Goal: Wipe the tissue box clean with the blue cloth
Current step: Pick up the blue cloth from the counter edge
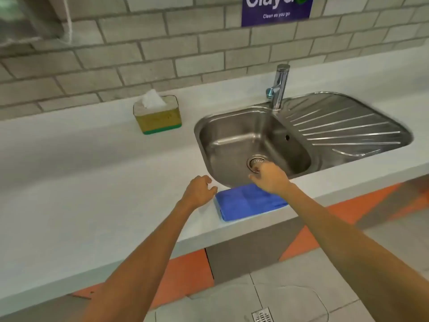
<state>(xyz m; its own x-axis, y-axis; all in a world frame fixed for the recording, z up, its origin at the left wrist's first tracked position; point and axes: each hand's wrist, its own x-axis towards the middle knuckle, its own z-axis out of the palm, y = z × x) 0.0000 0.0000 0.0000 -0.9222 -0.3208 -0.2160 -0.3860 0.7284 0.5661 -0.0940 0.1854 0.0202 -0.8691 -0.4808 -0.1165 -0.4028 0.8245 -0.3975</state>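
Two bare forearms are seen reaching up from the bottom of the frame over the pale bench (69, 205). The left hand (199, 190) is held loosely curled and empty, just left of the blue cloth (246, 202). The right hand (270, 177) is also loosely curled with nothing gripped, poised over the cloth's upper right corner; contact cannot be told. The cloth is laid folded at the bench's front edge, below the steel sink (232, 126). The tissue box (159, 117) is placed upright at upper centre-left, near the tiled wall (116, 54), well apart from both hands.
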